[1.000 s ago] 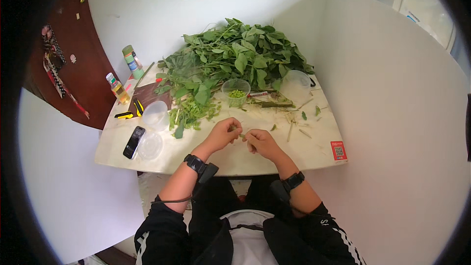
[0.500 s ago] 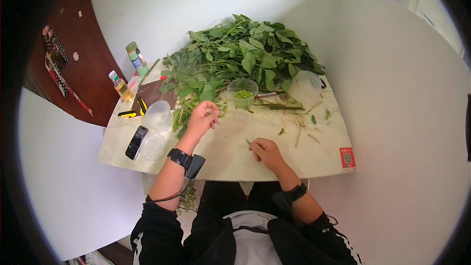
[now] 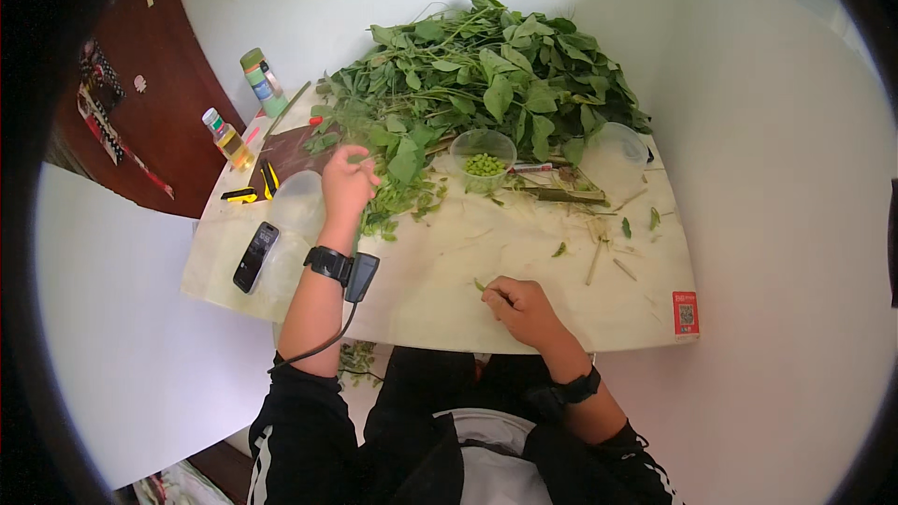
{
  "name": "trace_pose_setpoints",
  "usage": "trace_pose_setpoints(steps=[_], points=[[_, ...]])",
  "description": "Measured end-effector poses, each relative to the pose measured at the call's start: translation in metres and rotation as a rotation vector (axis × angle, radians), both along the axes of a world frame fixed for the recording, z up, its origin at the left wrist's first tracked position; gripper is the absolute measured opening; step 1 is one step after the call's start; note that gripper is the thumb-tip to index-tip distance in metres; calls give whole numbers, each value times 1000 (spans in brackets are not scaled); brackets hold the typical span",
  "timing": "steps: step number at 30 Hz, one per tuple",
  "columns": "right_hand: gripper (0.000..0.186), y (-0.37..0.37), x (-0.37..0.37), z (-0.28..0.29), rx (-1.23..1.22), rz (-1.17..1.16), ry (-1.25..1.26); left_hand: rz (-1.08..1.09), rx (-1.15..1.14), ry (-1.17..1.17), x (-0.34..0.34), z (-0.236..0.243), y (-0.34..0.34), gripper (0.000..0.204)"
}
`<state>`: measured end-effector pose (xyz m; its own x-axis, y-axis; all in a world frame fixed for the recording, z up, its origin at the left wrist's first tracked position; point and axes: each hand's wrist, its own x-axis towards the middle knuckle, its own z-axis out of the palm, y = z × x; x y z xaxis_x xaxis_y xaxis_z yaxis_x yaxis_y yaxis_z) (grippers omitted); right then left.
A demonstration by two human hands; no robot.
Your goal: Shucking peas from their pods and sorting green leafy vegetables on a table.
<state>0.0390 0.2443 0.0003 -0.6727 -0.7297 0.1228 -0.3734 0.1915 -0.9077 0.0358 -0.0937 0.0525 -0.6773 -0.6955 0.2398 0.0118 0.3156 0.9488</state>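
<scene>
My left hand (image 3: 348, 182) is raised over loose green pods and leafy bits (image 3: 407, 206) left of centre, its fingers loosely apart, with nothing visible in them. My right hand (image 3: 517, 313), near the front edge, pinches a small green pod (image 3: 478, 282). A clear bowl (image 3: 458, 154) holding shelled green beans stands at the middle back, before a big heap of leafy plants (image 3: 500, 65). Beside my left wrist lie a clear plastic tub (image 3: 294, 194) and a pale lid (image 3: 288, 266), both partly hidden by my arm.
A phone (image 3: 255, 257), yellow cutters (image 3: 238, 195), a bottle (image 3: 230, 144) and a green container (image 3: 263, 84) stand or lie at the left. Another clear tub (image 3: 613, 154), scraps and a red square card (image 3: 685, 313) are at the right. White partitions (image 3: 776, 187) flank the table (image 3: 440, 313).
My hands have parted: the left moved away up and leftward over the leafy bits, its fingers loosening. The right shifted slightly down, still pinching the pod. The view has shifted slightly.
</scene>
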Motion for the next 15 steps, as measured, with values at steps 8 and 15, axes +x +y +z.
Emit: trace_pose_setpoints(steps=[8,15], points=[[18,-1,1,-1,31,-9,69,275,-350,-212,6,-10,12,41],[16,-6,4,3,17,-10,116,319,-763,-253,1,-15,-1,21]])
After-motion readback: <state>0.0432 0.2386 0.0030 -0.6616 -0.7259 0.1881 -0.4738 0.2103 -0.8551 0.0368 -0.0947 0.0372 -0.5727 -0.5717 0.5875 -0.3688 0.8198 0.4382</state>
